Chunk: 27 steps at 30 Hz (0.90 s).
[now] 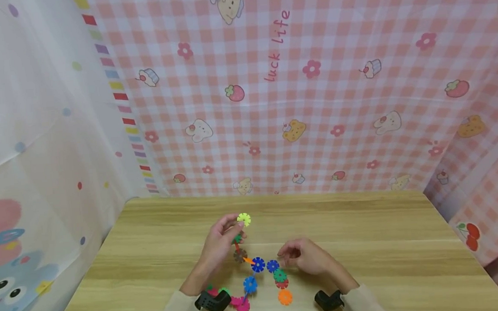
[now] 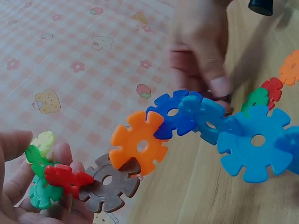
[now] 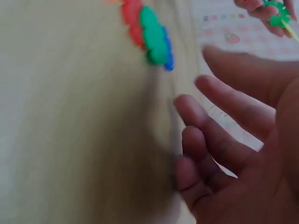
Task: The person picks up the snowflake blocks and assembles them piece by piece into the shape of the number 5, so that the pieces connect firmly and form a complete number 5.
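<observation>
My left hand [image 1: 218, 245] grips one end of a chain of notched plastic snowflake discs, pinching near a yellow disc [image 1: 244, 219] and a green disc [image 2: 44, 193]. From there the chain runs through a red disc [image 2: 67, 179], a brown disc [image 2: 105, 196], an orange disc [image 2: 126, 149], a dark blue disc [image 2: 175, 125] and light blue discs [image 2: 238, 151]. Pink discs [image 1: 243, 307] sit at the chain's near part, partly hidden by the left wrist. My right hand [image 1: 308, 256], fingers loosely bent and holding nothing, hovers beside a separate short row with a blue disc [image 1: 272, 263].
That short row continues toward me with a green disc [image 1: 279, 272], a red disc [image 1: 282, 285] and an orange disc [image 1: 285, 301]. Everything is over a wood-grain table [image 1: 387, 242]. A pink checked cloth [image 1: 357, 101] hangs behind it.
</observation>
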Motion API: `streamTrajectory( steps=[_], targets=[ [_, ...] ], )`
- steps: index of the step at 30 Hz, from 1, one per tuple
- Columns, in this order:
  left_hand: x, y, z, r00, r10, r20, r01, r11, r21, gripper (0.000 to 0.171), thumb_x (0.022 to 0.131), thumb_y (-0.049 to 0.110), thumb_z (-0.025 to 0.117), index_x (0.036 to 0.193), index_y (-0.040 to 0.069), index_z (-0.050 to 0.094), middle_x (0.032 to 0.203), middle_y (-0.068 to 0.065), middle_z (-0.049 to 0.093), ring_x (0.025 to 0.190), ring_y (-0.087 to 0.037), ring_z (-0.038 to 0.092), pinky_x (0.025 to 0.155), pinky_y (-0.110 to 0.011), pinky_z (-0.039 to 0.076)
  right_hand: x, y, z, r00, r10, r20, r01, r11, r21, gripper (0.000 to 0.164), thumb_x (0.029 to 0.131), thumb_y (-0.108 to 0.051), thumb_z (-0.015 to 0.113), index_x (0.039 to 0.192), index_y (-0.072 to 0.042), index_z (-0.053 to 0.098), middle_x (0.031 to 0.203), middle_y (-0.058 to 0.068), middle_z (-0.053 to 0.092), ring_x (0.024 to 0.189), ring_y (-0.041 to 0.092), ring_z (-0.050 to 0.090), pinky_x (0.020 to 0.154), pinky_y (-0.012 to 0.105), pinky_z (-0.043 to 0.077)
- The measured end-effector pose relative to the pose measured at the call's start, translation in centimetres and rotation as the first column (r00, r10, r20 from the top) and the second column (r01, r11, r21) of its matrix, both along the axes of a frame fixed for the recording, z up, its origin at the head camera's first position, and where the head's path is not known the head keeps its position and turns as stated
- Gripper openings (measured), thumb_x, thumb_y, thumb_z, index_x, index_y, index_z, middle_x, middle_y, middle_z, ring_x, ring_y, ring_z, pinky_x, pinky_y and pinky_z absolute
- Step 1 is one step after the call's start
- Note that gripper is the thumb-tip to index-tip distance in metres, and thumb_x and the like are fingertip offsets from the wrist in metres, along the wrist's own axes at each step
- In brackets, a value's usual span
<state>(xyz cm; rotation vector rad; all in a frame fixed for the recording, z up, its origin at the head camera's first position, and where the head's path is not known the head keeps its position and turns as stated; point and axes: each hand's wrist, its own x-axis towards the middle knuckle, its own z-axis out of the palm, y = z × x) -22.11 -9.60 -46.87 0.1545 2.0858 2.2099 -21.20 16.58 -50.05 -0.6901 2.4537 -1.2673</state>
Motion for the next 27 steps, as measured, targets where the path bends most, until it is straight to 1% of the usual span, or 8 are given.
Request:
streamTrajectory(
  steps=[2,4,8,12,18,21,24,27],
  targets=[
    [0.0,-0.2,0.0,1.0,0.0,-0.005,0.0,1.0,0.001,0.035,0.098,0.014,0.06,0.131,0.003,0.055,0.113,-0.018,0.063,0.086,-0.019,0.063,0.08,-0.036,0.058,0.1,0.4,-0.3,0.998,0.035,0.043,-0.035,0.999,0.001,0.017,0.089,-0.011,0.073,0.105,-0.005,0.071,0.085,0.0,0.062,0.075,0.012,0.052,0.066,0.021,0.043],
    [-0.1,-0.3,0.1,1.0,-0.003,-0.007,0.003,1.0,-0.002,0.035,0.099,0.015,0.06,0.132,0.004,0.055,0.112,-0.016,0.063,0.087,-0.02,0.063,0.079,-0.034,0.058,0.0,0.6,-0.6,0.997,0.053,0.064,-0.053,0.999,-0.005,0.02,0.088,-0.014,0.074,0.106,-0.006,0.071,0.081,0.0,0.06,0.072,0.011,0.049,0.064,0.02,0.041],
    [-0.3,-0.3,0.2,1.0,-0.011,-0.018,0.011,1.0,-0.007,0.036,0.099,0.017,0.061,0.132,0.004,0.055,0.111,-0.014,0.063,0.086,-0.019,0.064,0.077,-0.031,0.057,-0.1,0.9,-0.8,0.995,0.075,0.072,-0.074,0.997,-0.019,0.025,0.086,-0.017,0.077,0.108,-0.006,0.071,0.078,-0.001,0.056,0.069,0.008,0.047,0.064,0.02,0.04],
    [-0.4,-0.4,0.4,1.0,-0.002,-0.009,0.002,1.0,0.004,0.034,0.099,0.016,0.061,0.131,0.004,0.056,0.112,-0.016,0.063,0.084,-0.018,0.064,0.074,-0.027,0.057,-0.2,0.6,-0.8,0.992,0.097,0.078,-0.096,0.995,-0.018,0.03,0.083,-0.017,0.08,0.109,-0.008,0.07,0.079,0.001,0.053,0.071,0.008,0.046,0.065,0.021,0.039],
    [-0.3,-0.5,0.4,1.0,-0.002,-0.004,0.002,1.0,0.008,0.033,0.099,0.013,0.06,0.13,0.003,0.056,0.114,-0.021,0.062,0.084,-0.018,0.063,0.075,-0.028,0.057,-0.2,-0.2,-1.0,0.994,0.1,0.042,-0.101,0.995,0.024,0.03,0.079,-0.014,0.083,0.105,-0.012,0.068,0.079,0.004,0.05,0.075,0.011,0.044,0.067,0.023,0.036],
    [-0.2,-0.5,0.4,1.0,-0.006,-0.003,0.006,1.0,0.008,0.033,0.099,0.013,0.06,0.13,0.003,0.056,0.114,-0.02,0.063,0.085,-0.018,0.063,0.075,-0.027,0.056,-0.2,-0.4,-1.2,0.995,0.092,0.042,-0.094,0.995,0.046,0.031,0.077,-0.013,0.084,0.102,-0.014,0.066,0.079,0.002,0.048,0.075,0.012,0.044,0.067,0.024,0.036],
    [-0.2,-0.5,0.3,1.0,-0.004,0.001,0.004,1.0,0.009,0.034,0.098,0.012,0.06,0.13,0.002,0.056,0.111,-0.016,0.064,0.085,-0.018,0.063,0.075,-0.027,0.056,0.0,-0.5,-1.3,0.995,0.081,0.059,-0.084,0.995,0.047,0.031,0.077,-0.011,0.084,0.101,-0.013,0.064,0.079,0.001,0.047,0.075,0.013,0.044,0.067,0.024,0.036],
    [-0.1,-0.4,0.3,1.0,-0.002,0.001,0.002,1.0,0.005,0.033,0.099,0.013,0.06,0.13,0.002,0.056,0.11,-0.013,0.064,0.085,-0.019,0.063,0.074,-0.027,0.056,0.1,-0.5,-1.3,0.995,0.08,0.057,-0.083,0.995,0.046,0.029,0.078,-0.009,0.083,0.1,-0.012,0.065,0.08,0.001,0.047,0.076,0.013,0.044,0.067,0.024,0.036]
  ],
)
